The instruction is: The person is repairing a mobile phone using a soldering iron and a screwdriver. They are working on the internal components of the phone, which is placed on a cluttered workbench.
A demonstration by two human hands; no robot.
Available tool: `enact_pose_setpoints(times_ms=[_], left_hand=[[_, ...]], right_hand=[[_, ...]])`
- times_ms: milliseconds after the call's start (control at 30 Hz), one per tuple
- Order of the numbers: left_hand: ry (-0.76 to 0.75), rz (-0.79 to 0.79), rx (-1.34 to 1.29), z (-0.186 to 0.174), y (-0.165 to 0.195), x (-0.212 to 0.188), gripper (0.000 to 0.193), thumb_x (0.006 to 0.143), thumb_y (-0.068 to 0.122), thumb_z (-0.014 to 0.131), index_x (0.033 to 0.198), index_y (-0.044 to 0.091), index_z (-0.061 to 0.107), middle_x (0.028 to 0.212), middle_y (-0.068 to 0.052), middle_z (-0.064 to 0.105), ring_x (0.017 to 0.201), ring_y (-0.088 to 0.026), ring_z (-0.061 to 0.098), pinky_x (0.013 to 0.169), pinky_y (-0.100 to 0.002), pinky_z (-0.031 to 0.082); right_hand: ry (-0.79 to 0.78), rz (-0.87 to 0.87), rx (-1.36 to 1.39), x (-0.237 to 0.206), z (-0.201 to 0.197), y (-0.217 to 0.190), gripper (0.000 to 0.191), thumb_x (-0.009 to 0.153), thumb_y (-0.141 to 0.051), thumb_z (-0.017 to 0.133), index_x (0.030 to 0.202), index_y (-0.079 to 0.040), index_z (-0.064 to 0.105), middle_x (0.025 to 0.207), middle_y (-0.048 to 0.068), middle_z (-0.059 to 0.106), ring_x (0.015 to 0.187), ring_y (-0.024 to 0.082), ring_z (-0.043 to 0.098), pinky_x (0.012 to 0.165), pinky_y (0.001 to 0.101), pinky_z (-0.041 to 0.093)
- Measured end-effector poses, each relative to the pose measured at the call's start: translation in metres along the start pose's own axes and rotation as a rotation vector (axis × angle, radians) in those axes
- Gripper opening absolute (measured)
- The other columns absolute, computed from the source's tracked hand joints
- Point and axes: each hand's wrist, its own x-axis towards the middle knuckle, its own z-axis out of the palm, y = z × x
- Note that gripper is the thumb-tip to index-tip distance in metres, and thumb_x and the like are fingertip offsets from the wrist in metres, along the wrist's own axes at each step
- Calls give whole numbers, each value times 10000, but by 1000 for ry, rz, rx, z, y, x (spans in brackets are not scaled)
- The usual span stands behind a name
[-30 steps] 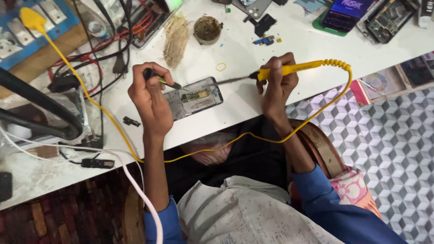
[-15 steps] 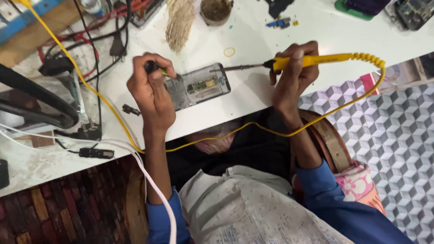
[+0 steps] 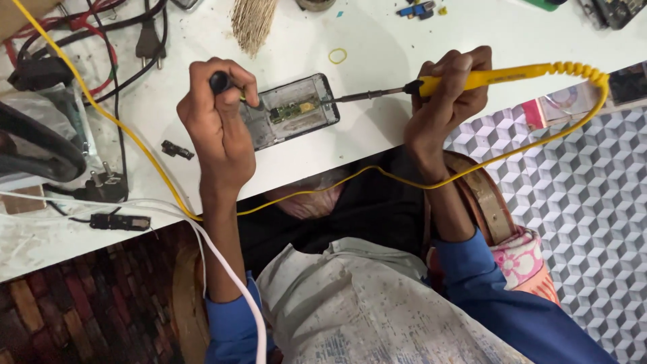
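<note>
yellow-handled soldering iron [image 3: 472,79] gripped in right hand [image 3: 448,94], tip at opened grey phone chassis [image 3: 290,111] lying on white table [image 3: 377,47]; left hand [image 3: 219,121] closed on black-handled tool [image 3: 222,82]; likely light, fragile; best steadied by edges

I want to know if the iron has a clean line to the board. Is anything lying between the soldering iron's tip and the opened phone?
Nothing visible blocks it. The soldering iron in the right hand already reaches over the edge of the opened phone. The left hand holds a black-handled tool at the phone's far end.
</note>
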Motion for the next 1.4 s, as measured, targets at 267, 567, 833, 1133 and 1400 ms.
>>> enact_pose_setpoints(times_ms=[267,567,833,1133,1400], left_hand=[[44,22,-30,8,3,-5,412,1228,380,390,1148,2,533,873,-74,585,762,-117,601,692,-252,466],[-32,33,-30,12,8,3,419,1220,400,388,1168,11,534,877,-66,594,775,-115,615,713,-261,493],[-80,60,67,18,5,12,385,1246,349,351,1147,21,527,828,-56,584,736,-114,581,723,-281,468],[-63,52,71,14,7,6,424,1232,388,331,1172,13,519,848,-79,575,742,-113,582,678,-261,464],[-29,33,41,15,4,7,420,1217,386,347,1140,9,515,828,-69,561,705,-118,553,660,-260,454]], right_hand=[[41,40,-61,4,5,-7,378,1166,-413,465,1043,-56,451,774,78,515,510,109,450,373,239,325],[17,41,-104,6,3,-6,379,1163,-421,475,1045,-61,457,762,74,536,495,99,471,360,225,359],[16,40,-40,6,0,-4,389,1153,-411,501,1017,-51,450,710,66,490,443,106,432,389,251,346],[-2,65,15,6,3,-5,375,1164,-387,515,1014,-55,426,680,60,451,432,111,418,392,253,322],[-94,38,4,5,3,-3,379,1175,-378,493,1010,-46,412,652,52,438,412,88,349,355,235,303]])
